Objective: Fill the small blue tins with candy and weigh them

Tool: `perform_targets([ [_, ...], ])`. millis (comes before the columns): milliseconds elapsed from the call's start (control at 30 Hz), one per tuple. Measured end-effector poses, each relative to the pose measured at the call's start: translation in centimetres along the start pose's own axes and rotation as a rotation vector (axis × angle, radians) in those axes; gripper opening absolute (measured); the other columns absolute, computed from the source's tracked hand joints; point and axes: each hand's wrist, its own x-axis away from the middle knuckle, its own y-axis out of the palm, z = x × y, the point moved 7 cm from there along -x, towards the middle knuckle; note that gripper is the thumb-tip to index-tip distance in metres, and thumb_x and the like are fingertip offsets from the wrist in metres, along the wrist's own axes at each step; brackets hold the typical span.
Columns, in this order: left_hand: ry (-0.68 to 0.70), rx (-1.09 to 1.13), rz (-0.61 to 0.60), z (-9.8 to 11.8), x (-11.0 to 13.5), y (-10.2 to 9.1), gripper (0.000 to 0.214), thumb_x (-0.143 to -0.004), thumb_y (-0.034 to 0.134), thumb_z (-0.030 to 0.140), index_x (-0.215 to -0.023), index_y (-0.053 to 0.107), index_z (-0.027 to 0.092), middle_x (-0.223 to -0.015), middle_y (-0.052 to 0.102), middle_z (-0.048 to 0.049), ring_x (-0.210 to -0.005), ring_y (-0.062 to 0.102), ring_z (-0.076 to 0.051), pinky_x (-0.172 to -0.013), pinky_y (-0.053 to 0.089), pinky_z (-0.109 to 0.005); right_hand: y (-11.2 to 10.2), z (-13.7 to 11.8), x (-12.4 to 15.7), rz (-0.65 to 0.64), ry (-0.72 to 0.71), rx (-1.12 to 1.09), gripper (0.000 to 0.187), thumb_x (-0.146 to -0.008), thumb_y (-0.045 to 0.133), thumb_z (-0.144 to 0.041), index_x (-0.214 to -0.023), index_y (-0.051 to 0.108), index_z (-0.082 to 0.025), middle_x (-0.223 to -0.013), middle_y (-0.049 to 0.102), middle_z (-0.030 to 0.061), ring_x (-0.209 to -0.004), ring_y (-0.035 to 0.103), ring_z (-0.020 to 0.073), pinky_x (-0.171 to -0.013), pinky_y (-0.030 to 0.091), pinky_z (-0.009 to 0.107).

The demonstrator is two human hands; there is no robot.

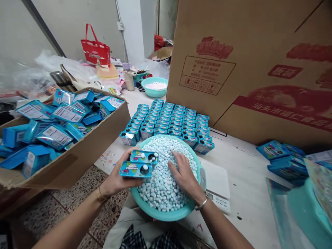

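My left hand [118,178] grips two small blue candy tins [140,164], one stacked behind the other, at the left rim of a teal bowl [166,214]. The bowl is heaped with small white and pale-blue candies [160,186]. My right hand [183,174] lies palm down on the candy heap, its fingers curled into the pieces; what they hold, if anything, is hidden. Beyond the bowl stand rows of several filled blue tins [168,121] on the white table [241,162].
A cardboard box [72,159] of empty blue packages sits at left. A big printed carton [249,69] stands behind the tins. A white scale [218,186] lies under the bowl's right side. More blue packs [282,159] lie at right, a second teal bowl [155,86] farther back.
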Motion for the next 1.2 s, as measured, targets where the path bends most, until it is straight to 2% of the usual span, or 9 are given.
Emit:
perform_targets([
  [267,0.072,-0.160,-0.042,0.8,0.5,0.4,0.084,-0.060,0.084,0.028,-0.132,0.041,0.025,-0.132,0.051,-0.0113,-0.122,0.050,-0.034,-0.102,0.045,-0.046,0.5,0.0,-0.2,-0.019,-0.025,0.030,0.045,-0.095,0.043,-0.046,-0.136,0.047,-0.028,-0.130,0.051,0.0098,-0.124,0.044,0.0268,-0.109,0.035,0.049],
  [433,-0.043,-0.465,-0.124,1.7,0.0,0.3,0.074,-0.067,0.077,0.028,-0.134,0.043,0.028,-0.131,0.055,-0.0082,-0.117,0.056,-0.030,-0.099,0.048,-0.043,0.6,-0.6,-0.8,-0.016,-0.008,-0.006,0.043,-0.093,0.049,-0.045,-0.132,0.050,-0.028,-0.120,0.054,0.0105,-0.117,0.048,0.0278,-0.104,0.038,0.048],
  [533,-0.047,-0.673,-0.184,2.3,-0.9,1.1,0.064,-0.069,0.071,0.025,-0.129,0.050,0.027,-0.123,0.060,-0.0067,-0.111,0.059,-0.029,-0.096,0.049,-0.043,0.3,-0.3,-1.4,0.025,0.036,-0.153,0.037,-0.093,0.050,-0.044,-0.125,0.057,-0.027,-0.118,0.056,0.0094,-0.116,0.050,0.0260,-0.104,0.038,0.044],
  [633,-0.010,-0.834,-0.227,2.1,-2.4,3.2,0.064,-0.064,0.070,0.024,-0.126,0.052,0.023,-0.119,0.062,-0.0102,-0.110,0.058,-0.034,-0.095,0.047,-0.047,0.6,0.3,-1.9,0.101,0.135,-0.360,0.031,-0.091,0.053,-0.044,-0.112,0.064,-0.025,-0.114,0.061,0.0073,-0.113,0.053,0.0242,-0.103,0.038,0.040],
  [733,0.000,-0.947,-0.257,1.5,-3.7,5.4,0.064,-0.061,0.069,0.022,-0.123,0.052,0.019,-0.115,0.063,-0.0135,-0.109,0.058,-0.037,-0.094,0.045,-0.051,2.0,0.5,-2.2,0.153,0.264,-0.636,0.029,-0.088,0.057,-0.046,-0.101,0.068,-0.022,-0.106,0.066,0.0051,-0.106,0.057,0.0233,-0.100,0.039,0.038],
  [867,0.033,-0.923,-0.250,1.7,-4.2,6.6,0.068,-0.061,0.070,0.023,-0.126,0.048,0.019,-0.120,0.061,-0.0132,-0.112,0.057,-0.037,-0.096,0.045,-0.051,3.3,0.0,-2.6,0.246,0.428,-1.065,0.027,-0.078,0.066,-0.045,-0.088,0.070,-0.020,-0.093,0.069,0.0025,-0.096,0.060,0.0219,-0.094,0.043,0.035],
  [967,0.061,-0.806,-0.144,2.4,-3.9,6.0,0.074,-0.066,0.072,0.029,-0.134,0.041,0.021,-0.131,0.055,-0.0127,-0.121,0.053,-0.034,-0.101,0.043,-0.049,2.6,-0.9,-3.0,0.303,0.512,-1.288,0.024,-0.071,0.072,-0.042,-0.081,0.070,-0.021,-0.088,0.070,0.0018,-0.087,0.062,0.0205,-0.087,0.046,0.034],
  [1100,0.057,-0.631,-0.013,2.4,-3.4,5.6,0.077,-0.070,0.074,0.030,-0.137,0.037,0.021,-0.137,0.050,-0.0128,-0.128,0.047,-0.032,-0.108,0.038,-0.051,-0.3,-3.4,-4.6,0.286,0.323,-1.240,0.020,-0.071,0.071,-0.040,-0.071,0.068,-0.021,-0.079,0.068,-0.0003,-0.080,0.060,0.0175,-0.080,0.045,0.029],
  [1200,0.090,-0.525,0.058,2.7,-3.2,5.8,0.077,-0.073,0.073,0.030,-0.139,0.035,0.021,-0.138,0.049,-0.0130,-0.129,0.047,-0.031,-0.109,0.038,-0.051,-1.3,-4.8,-5.2,0.258,0.297,-1.196,0.020,-0.072,0.071,-0.040,-0.072,0.068,-0.021,-0.073,0.065,-0.0018,-0.073,0.057,0.0156,-0.074,0.043,0.028],
])
